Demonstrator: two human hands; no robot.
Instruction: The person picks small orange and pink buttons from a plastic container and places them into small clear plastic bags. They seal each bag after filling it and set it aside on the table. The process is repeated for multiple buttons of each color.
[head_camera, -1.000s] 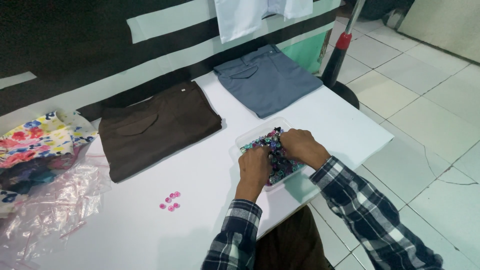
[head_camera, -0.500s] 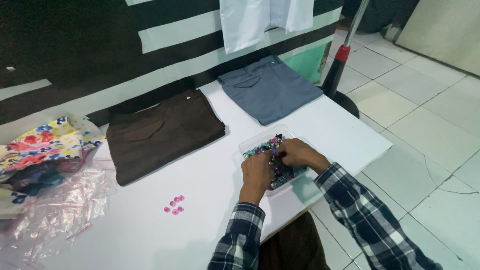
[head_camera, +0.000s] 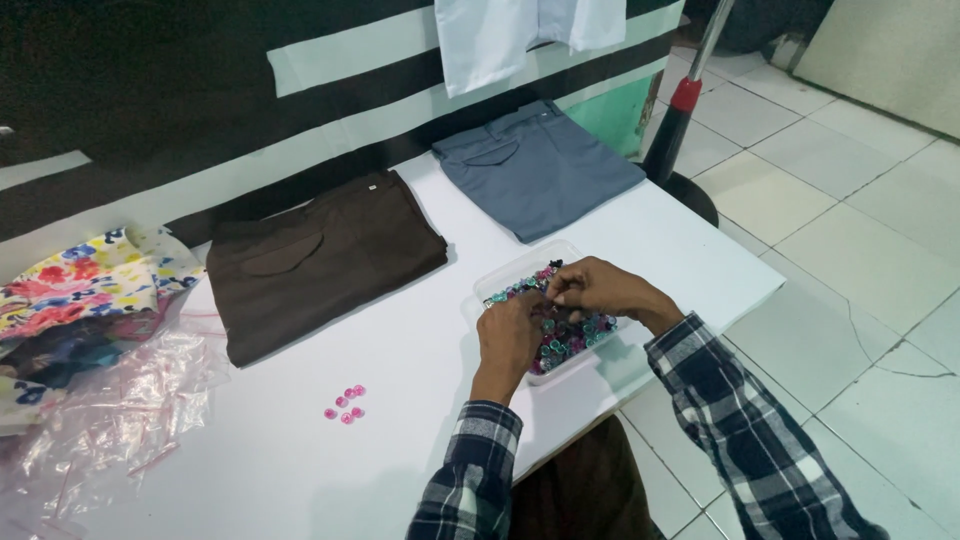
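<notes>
White laminate covered the rectangular work table (head_camera: 300, 470), which stood against a black wall with pale horizontal stripes (head_camera: 200, 110) and over a floor of large off-white tiles (head_camera: 880, 250).

On the table's near right part sat a shallow clear plastic tray of small mixed-colour buttons (head_camera: 565, 335), pink, teal and dark pieces heaped together. Both hands worked inside it. The left hand (head_camera: 508, 335) lay over the tray's left half with fingers curled down into the buttons; whether it pinched any could not be told. The right hand (head_camera: 598, 290) hovered at the tray's far edge, fingertips drawn together as if pinching a small piece, though the piece itself was too small to make out. Both forearms wore blue-and-white checked shirt sleeves (head_camera: 745, 430).

Left of the tray, well apart from it, a small cluster of loose pink buttons (head_camera: 345, 404) rested on the bare table top. Beyond that lay folded dark brown trousers (head_camera: 320, 260), and farther right, near the wall, folded grey-blue trousers (head_camera: 535, 165). At the table's left end, crumpled clear plastic bags (head_camera: 110, 420) spread beside folded floral fabric (head_camera: 75, 290). A white garment (head_camera: 510, 30) hung on the wall above the grey-blue trousers. A metal pole with a red band (head_camera: 685, 95) rose from a dark round base on the tiles beside the table's far right corner.
</notes>
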